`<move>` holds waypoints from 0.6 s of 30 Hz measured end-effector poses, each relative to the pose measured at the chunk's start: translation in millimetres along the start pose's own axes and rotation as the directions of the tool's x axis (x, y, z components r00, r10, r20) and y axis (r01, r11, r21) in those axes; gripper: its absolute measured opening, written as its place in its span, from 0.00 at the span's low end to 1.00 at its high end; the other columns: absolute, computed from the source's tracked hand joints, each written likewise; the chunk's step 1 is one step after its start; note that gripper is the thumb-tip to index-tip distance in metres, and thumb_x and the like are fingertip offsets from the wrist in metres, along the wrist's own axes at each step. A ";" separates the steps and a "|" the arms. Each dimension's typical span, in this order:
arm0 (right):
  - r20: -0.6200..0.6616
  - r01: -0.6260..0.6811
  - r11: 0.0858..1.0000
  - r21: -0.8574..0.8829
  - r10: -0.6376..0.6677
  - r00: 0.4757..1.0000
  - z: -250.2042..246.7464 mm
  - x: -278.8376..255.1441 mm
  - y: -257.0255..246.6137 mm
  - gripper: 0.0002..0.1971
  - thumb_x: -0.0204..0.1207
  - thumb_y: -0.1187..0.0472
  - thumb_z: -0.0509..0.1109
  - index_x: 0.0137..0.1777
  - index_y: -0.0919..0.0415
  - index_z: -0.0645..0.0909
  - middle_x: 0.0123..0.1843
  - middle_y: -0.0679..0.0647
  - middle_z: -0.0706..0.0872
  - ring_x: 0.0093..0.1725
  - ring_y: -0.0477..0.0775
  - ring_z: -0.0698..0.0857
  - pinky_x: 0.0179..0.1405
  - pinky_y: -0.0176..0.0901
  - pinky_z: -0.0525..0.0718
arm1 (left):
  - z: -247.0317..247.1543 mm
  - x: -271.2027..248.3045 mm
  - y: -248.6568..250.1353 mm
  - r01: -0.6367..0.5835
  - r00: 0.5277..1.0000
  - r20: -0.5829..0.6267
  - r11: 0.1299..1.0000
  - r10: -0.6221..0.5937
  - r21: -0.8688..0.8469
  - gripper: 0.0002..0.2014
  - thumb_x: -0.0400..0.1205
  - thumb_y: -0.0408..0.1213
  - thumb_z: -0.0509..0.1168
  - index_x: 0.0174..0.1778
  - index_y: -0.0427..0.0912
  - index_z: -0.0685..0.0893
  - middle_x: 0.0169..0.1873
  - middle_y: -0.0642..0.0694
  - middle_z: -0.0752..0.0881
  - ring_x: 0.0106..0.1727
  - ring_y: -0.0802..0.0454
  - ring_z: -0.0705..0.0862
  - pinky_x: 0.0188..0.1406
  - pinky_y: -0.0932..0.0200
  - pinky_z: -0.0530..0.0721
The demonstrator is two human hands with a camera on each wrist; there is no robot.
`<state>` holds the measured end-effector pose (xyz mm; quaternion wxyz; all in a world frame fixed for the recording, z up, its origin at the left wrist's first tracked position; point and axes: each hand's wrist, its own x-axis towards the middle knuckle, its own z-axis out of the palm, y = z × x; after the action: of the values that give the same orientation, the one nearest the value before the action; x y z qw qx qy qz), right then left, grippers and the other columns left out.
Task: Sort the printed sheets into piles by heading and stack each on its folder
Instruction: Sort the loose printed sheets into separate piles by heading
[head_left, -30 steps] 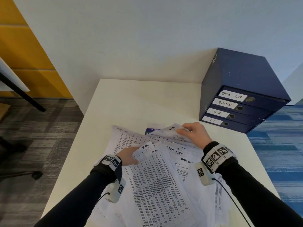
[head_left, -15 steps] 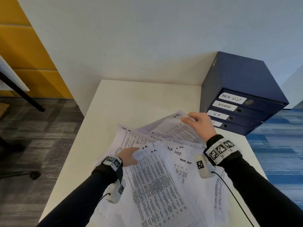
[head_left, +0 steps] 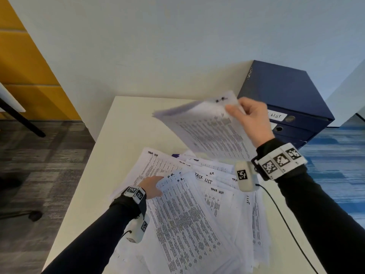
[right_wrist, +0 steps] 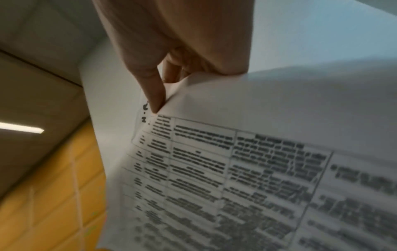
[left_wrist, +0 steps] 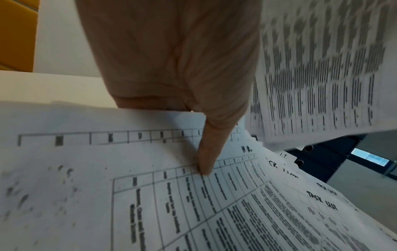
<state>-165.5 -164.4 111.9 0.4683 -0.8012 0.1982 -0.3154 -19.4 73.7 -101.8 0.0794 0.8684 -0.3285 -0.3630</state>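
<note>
A person's right hand (head_left: 249, 120) pinches the top corner of a small bundle of printed sheets (head_left: 209, 125) between thumb and fingers, holding it tilted in the air above the table (head_left: 126, 123); the bundle hangs from the hand toward 8 o'clock, its table of text facing the camera, its handwritten heading too blurred to read. Below it, toward 6 o'clock from that hand, a loose spread of sheets (head_left: 189, 214) covers the near half of the table, with headings "TASK LIST" and "H.R." showing. The left hand (head_left: 152, 186) lies at the spread's 9 o'clock edge, thumb (left_wrist: 206, 152) pressed on top of one sheet's corner and fingers tucked beneath it, gripping that corner. At 2 o'clock on the table stands a dark blue drawer box (head_left: 284, 99), partly hidden behind the right hand, one drawer label ending in "LIST".
</note>
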 end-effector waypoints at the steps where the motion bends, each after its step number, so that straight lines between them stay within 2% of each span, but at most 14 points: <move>1: -0.020 0.027 0.999 0.045 -0.026 0.999 -4.2 1.2 -9.9 0.10 0.75 0.57 0.72 0.37 0.63 0.83 0.37 0.71 0.84 0.33 0.64 0.82 0.34 0.55 0.82 | -1.1 -0.8 -0.9 0.017 1.000 0.011 1.000 -0.017 0.017 0.35 0.82 0.42 0.65 0.83 0.43 0.55 0.82 0.44 0.60 0.81 0.45 0.60 0.79 0.51 0.59; 2: -0.047 0.039 0.994 0.099 -0.035 0.998 -9.2 1.6 -18.4 0.05 0.76 0.60 0.71 0.39 0.59 0.83 0.38 0.64 0.87 0.37 0.60 0.84 0.38 0.54 0.84 | -2.4 -2.7 -2.4 0.034 0.999 0.030 0.999 -0.035 0.034 0.36 0.82 0.44 0.65 0.83 0.43 0.55 0.82 0.44 0.60 0.81 0.45 0.60 0.78 0.51 0.59; 4: -0.111 0.034 0.966 0.256 -0.005 0.994 -20.5 2.8 -30.1 0.02 0.77 0.63 0.70 0.44 0.58 0.84 0.42 0.55 0.89 0.43 0.57 0.87 0.46 0.52 0.87 | -5.4 -6.7 -8.4 0.054 0.996 0.068 0.997 -0.058 0.050 0.38 0.79 0.47 0.68 0.82 0.43 0.58 0.80 0.43 0.63 0.79 0.44 0.64 0.77 0.50 0.63; 6: -0.134 -0.028 0.899 0.438 0.096 0.986 -30.4 2.9 -29.7 0.03 0.78 0.64 0.69 0.47 0.60 0.84 0.45 0.54 0.90 0.48 0.56 0.88 0.50 0.50 0.87 | -4.7 -2.7 -23.0 0.065 0.994 0.089 0.996 -0.070 0.055 0.36 0.75 0.46 0.71 0.78 0.42 0.67 0.76 0.41 0.71 0.74 0.43 0.71 0.73 0.49 0.70; 9: -0.134 -0.171 0.799 0.577 0.299 0.945 -37.9 4.4 -7.0 0.05 0.79 0.66 0.67 0.50 0.62 0.84 0.50 0.57 0.90 0.52 0.57 0.89 0.55 0.53 0.86 | -6.6 -11.7 -33.5 0.028 0.994 0.107 0.996 -0.037 0.085 0.31 0.77 0.39 0.70 0.75 0.39 0.70 0.72 0.39 0.74 0.71 0.41 0.74 0.69 0.52 0.70; 12: -0.016 -0.398 0.777 0.487 0.464 0.886 -28.5 -9.5 42.2 0.08 0.79 0.65 0.66 0.56 0.64 0.83 0.53 0.59 0.89 0.57 0.61 0.87 0.61 0.57 0.82 | -7.4 -15.3 -39.6 0.025 0.994 0.110 1.000 -0.026 0.012 0.25 0.79 0.33 0.68 0.73 0.40 0.74 0.66 0.41 0.79 0.68 0.44 0.77 0.62 0.58 0.72; 14: 0.113 -0.551 0.750 0.365 0.552 0.826 -11.6 -33.6 72.2 0.13 0.77 0.62 0.71 0.58 0.66 0.82 0.55 0.61 0.88 0.61 0.64 0.84 0.66 0.60 0.79 | -9.0 -15.5 -42.4 0.023 0.997 0.073 0.998 -0.019 -0.055 0.24 0.77 0.33 0.70 0.71 0.41 0.77 0.63 0.44 0.82 0.65 0.45 0.79 0.58 0.60 0.73; 15: 0.150 -0.610 0.733 0.300 0.595 0.789 -2.2 -47.8 84.2 0.18 0.73 0.58 0.75 0.60 0.67 0.82 0.57 0.61 0.87 0.62 0.63 0.83 0.69 0.59 0.76 | -10.4 -14.7 -42.9 0.025 0.998 0.053 0.997 -0.021 -0.078 0.26 0.76 0.36 0.71 0.71 0.42 0.76 0.64 0.44 0.81 0.65 0.45 0.79 0.60 0.59 0.74; 16: 0.168 -0.653 0.719 0.236 0.632 0.757 7.9 -63.6 94.2 0.23 0.70 0.56 0.78 0.63 0.66 0.80 0.60 0.59 0.84 0.62 0.60 0.81 0.71 0.53 0.73 | -10.0 -11.8 -45.2 0.032 0.999 0.038 0.995 -0.029 -0.092 0.29 0.75 0.39 0.72 0.73 0.43 0.75 0.67 0.44 0.80 0.66 0.45 0.78 0.63 0.56 0.75; 17: 0.168 -0.684 0.705 0.186 0.663 0.729 17.9 -79.3 103.1 0.25 0.71 0.58 0.77 0.66 0.65 0.77 0.63 0.58 0.81 0.63 0.58 0.79 0.69 0.47 0.71 | -10.6 -10.1 -45.4 0.034 0.999 0.027 0.995 -0.031 -0.097 0.32 0.74 0.41 0.73 0.75 0.45 0.73 0.69 0.44 0.79 0.68 0.45 0.77 0.66 0.52 0.75; 18: 0.183 -0.718 0.681 0.146 0.694 0.696 27.5 -93.2 113.1 0.26 0.74 0.60 0.75 0.71 0.68 0.74 0.66 0.58 0.79 0.64 0.57 0.78 0.68 0.46 0.72 | -12.4 -9.9 -43.2 0.016 1.000 0.012 0.994 -0.014 -0.107 0.33 0.73 0.41 0.73 0.76 0.45 0.72 0.69 0.44 0.78 0.68 0.44 0.77 0.67 0.51 0.75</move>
<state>-216.3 -144.7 -26.9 0.6443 -0.6261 0.4313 -0.0831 6.0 112.0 -103.3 0.1214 0.8631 -0.3024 -0.3857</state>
